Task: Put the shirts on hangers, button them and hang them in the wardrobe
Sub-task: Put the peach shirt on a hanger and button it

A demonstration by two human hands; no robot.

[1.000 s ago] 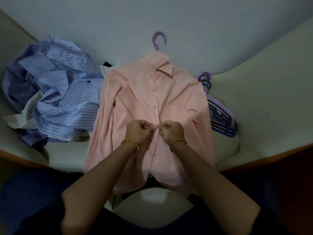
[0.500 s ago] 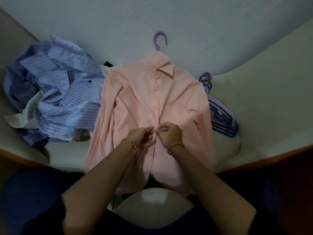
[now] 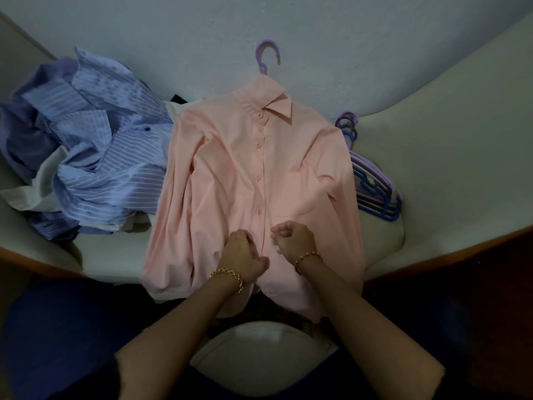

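Task item: peach shirt, front-up on the cream sofa seat, on a purple hanger with its hook poking out past the collar. Collar folded down, four buttons done up along the placket, sleeves bunched at both sides, hem over the seat edge. left hand grip: curled onto the fabric low on the placket. right hand grip: fingers curled just beside the placket, can't tell if it pinches cloth. Pile of blue striped shirts to the left, stack of hangers to the right.

The scene is dimly, softly lit: the shirt and wall are lit best, the lower corners are lost in shadow. Edges are bowed by wide-angle distortion.
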